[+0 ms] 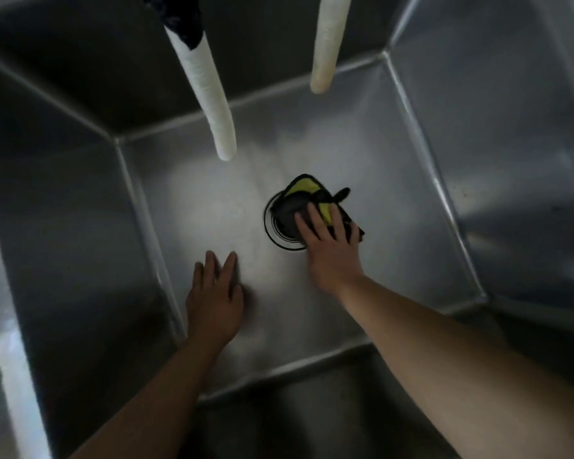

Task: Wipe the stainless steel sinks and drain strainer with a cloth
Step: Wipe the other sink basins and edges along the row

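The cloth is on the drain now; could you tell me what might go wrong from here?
1. The cloth lies bunched over the drain; under the right hand a loose corner could catch there.
2. The left hand, flat on the sink floor, might slip if it is wet.

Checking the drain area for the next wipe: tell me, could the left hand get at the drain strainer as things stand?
Probably only its near rim. The left hand lies flat on the sink floor nearby, but the cloth and right hand cover most of the drain strainer.
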A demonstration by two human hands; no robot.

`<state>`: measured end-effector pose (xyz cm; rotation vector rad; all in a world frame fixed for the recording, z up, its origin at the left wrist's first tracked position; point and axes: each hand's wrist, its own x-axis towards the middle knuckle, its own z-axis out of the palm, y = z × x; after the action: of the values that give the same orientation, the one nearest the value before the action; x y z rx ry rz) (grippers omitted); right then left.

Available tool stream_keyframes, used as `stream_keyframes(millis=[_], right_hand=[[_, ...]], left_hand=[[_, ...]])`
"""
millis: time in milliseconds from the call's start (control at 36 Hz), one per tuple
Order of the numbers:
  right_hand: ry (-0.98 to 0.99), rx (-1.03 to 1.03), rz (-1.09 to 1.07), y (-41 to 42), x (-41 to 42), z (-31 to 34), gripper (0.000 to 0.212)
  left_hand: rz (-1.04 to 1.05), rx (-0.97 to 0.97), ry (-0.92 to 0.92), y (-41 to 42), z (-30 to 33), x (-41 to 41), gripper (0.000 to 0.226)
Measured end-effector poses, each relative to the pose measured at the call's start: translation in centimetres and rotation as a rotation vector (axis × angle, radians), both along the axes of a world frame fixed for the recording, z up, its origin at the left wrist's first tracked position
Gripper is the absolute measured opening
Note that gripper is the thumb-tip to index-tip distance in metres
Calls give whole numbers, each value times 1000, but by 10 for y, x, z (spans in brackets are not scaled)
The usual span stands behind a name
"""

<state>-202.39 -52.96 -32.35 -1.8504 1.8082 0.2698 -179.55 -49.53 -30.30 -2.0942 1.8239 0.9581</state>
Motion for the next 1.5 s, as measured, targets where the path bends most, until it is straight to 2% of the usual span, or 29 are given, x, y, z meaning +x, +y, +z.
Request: stream_keyframes(millis=[111,167,222,333,500,611,694,778,806,889,1000,1083,1167,1278,1361,1500], right_hand=[[31,-16,297,-3,-52,2,69],[71,-15,340,-4,-83,6,66],[138,-14,188,0,-113,10,69],[268,93,-347,23,-142,15,78],[236,337,-1107,60,-61,12,85],[154,434,-1257,50,-5,18,74],[81,458,-1214,44,39,25,81],[61,311,-1262,34,83,28,71],[71,230,-1228,33,91,28,70],[-17,128,-866,20,92,19,84],[76,40,-878,-44,74,9,88],[47,-17,-675,-88,51,5,88],[-11,-49,-380,-110,35,3,83],[-32,-80,69,-96,55,4,81],[-85,-54,259,-58,76,8,88],[-110,-24,439,9,97,20,70]], left_hand=[[-3,22,-11,2,0,1,63],[4,36,-11,1,1,1,62],[6,44,-7,2,1,1,63],[-13,64,-18,6,4,4,71],[18,113,-7,15,14,3,76],[60,167,0,18,22,1,74],[74,181,15,16,27,-1,76],[100,199,37,15,27,0,74],[113,199,50,16,27,1,73],[132,183,69,18,26,7,69],[79,164,48,23,24,8,73],[113,185,61,23,21,7,72],[111,211,57,20,20,8,71],[113,237,75,18,26,10,73],[149,178,106,19,37,15,74],[510,44,273,21,78,13,70]])
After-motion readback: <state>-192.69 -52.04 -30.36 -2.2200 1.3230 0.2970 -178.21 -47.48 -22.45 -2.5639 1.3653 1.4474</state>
